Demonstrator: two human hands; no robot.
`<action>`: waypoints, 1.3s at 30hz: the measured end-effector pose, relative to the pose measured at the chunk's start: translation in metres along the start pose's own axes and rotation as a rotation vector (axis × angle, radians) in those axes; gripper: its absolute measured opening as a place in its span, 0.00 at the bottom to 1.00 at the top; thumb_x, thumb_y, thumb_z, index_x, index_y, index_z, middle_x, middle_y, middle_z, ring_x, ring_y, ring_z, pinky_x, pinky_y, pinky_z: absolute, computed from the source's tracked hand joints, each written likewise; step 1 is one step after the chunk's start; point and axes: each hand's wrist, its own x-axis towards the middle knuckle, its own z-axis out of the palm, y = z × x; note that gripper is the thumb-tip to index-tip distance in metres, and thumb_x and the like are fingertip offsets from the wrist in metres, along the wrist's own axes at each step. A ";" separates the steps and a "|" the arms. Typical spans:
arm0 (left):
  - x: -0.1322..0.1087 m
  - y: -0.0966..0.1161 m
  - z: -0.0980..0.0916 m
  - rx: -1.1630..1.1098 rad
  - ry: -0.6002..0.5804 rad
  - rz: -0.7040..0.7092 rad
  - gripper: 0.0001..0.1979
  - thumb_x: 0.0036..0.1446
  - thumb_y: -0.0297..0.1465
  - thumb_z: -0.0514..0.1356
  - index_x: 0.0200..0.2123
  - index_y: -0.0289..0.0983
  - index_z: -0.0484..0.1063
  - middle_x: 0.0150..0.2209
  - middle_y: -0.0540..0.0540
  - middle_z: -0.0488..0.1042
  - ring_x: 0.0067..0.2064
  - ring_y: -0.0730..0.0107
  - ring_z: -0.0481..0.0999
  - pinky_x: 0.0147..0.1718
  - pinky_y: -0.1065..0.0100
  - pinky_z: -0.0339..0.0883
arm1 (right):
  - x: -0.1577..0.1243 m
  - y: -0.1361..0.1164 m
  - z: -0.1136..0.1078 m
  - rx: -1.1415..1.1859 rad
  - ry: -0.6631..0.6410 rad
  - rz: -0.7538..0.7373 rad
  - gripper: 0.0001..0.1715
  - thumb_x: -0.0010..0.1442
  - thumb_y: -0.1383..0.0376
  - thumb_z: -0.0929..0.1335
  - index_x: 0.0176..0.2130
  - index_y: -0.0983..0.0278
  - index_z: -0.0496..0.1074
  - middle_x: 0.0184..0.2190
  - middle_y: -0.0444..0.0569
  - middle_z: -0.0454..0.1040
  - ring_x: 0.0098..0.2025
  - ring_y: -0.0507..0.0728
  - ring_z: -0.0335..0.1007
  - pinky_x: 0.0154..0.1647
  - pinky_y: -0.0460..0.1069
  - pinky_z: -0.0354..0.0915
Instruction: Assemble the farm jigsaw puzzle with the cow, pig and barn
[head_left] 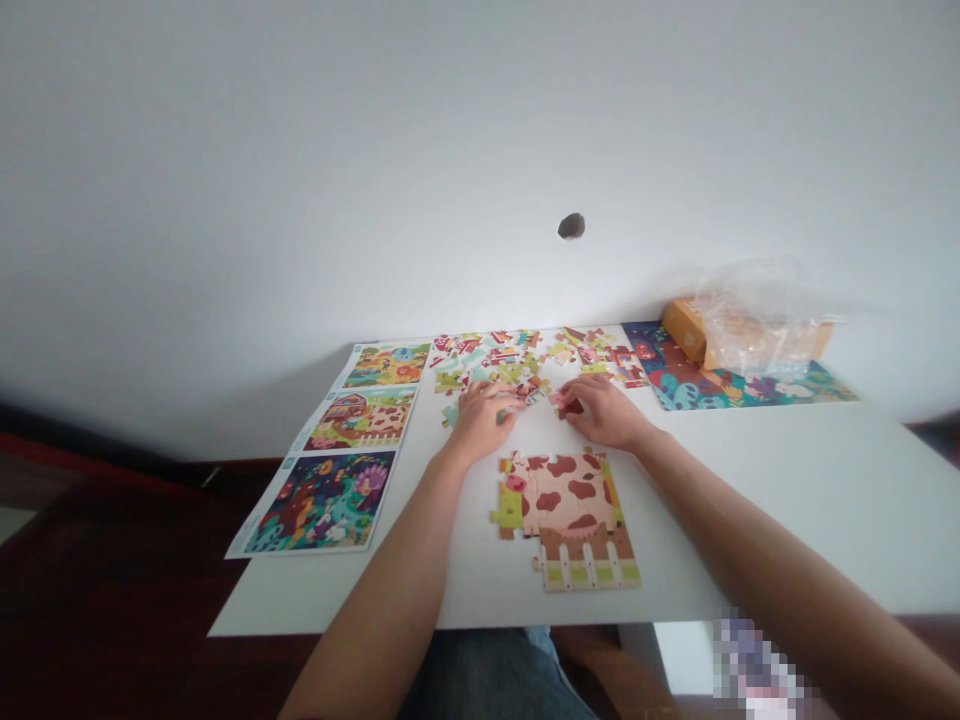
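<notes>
A partly built cow jigsaw [566,520] lies on the white table [787,500] in front of me. Behind it is a heap of loose puzzle pieces [525,360]. My left hand [484,415] rests at the near edge of the heap, fingers curled over a small piece. My right hand [604,408] is just right of it, pinching a pink and red puzzle piece [566,403] above the table. The two hands are a short gap apart, beyond the top edge of the cow jigsaw.
Three picture cards [360,420] lie in a row along the table's left edge. A colourful sheet [690,385] at the back right carries an orange box [686,328] and a clear plastic bag [754,320]. A white wall rises behind the table.
</notes>
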 end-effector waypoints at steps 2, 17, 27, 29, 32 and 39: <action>0.000 -0.001 0.001 0.008 -0.008 -0.001 0.13 0.57 0.26 0.61 0.40 0.48 0.81 0.53 0.52 0.76 0.56 0.55 0.67 0.58 0.48 0.59 | 0.000 -0.001 0.000 -0.032 -0.004 0.038 0.09 0.56 0.67 0.69 0.40 0.64 0.72 0.40 0.54 0.76 0.46 0.62 0.70 0.53 0.57 0.62; -0.005 0.025 0.002 -0.048 -0.142 0.125 0.17 0.61 0.34 0.61 0.53 0.49 0.75 0.62 0.49 0.69 0.67 0.49 0.60 0.64 0.41 0.51 | 0.002 0.003 0.004 -0.237 0.139 0.374 0.19 0.67 0.58 0.64 0.52 0.62 0.75 0.53 0.57 0.73 0.54 0.66 0.64 0.56 0.61 0.59; -0.005 0.022 0.001 -0.046 -0.122 0.073 0.16 0.61 0.34 0.60 0.52 0.48 0.76 0.60 0.49 0.71 0.66 0.50 0.61 0.64 0.42 0.49 | -0.004 0.025 0.002 -0.320 0.106 0.551 0.26 0.64 0.50 0.64 0.57 0.57 0.71 0.62 0.54 0.67 0.62 0.72 0.56 0.56 0.67 0.54; -0.005 0.023 0.001 -0.048 -0.129 0.072 0.16 0.61 0.35 0.60 0.52 0.48 0.75 0.60 0.49 0.71 0.66 0.49 0.60 0.64 0.41 0.49 | -0.004 0.024 0.004 -0.327 0.089 0.518 0.29 0.64 0.49 0.64 0.59 0.57 0.69 0.63 0.54 0.66 0.64 0.73 0.52 0.59 0.68 0.51; -0.005 0.024 0.000 -0.053 -0.127 0.076 0.14 0.60 0.36 0.62 0.49 0.48 0.77 0.59 0.49 0.72 0.66 0.48 0.61 0.64 0.38 0.46 | -0.004 0.023 0.003 -0.304 0.077 0.473 0.22 0.63 0.53 0.65 0.53 0.58 0.73 0.59 0.54 0.71 0.61 0.69 0.58 0.59 0.67 0.49; -0.005 0.029 -0.003 -0.084 -0.120 0.106 0.09 0.57 0.36 0.65 0.43 0.47 0.78 0.55 0.49 0.76 0.63 0.49 0.64 0.64 0.39 0.43 | -0.001 0.017 -0.004 -0.248 0.084 0.442 0.17 0.56 0.68 0.64 0.43 0.61 0.76 0.49 0.53 0.76 0.53 0.64 0.68 0.58 0.64 0.49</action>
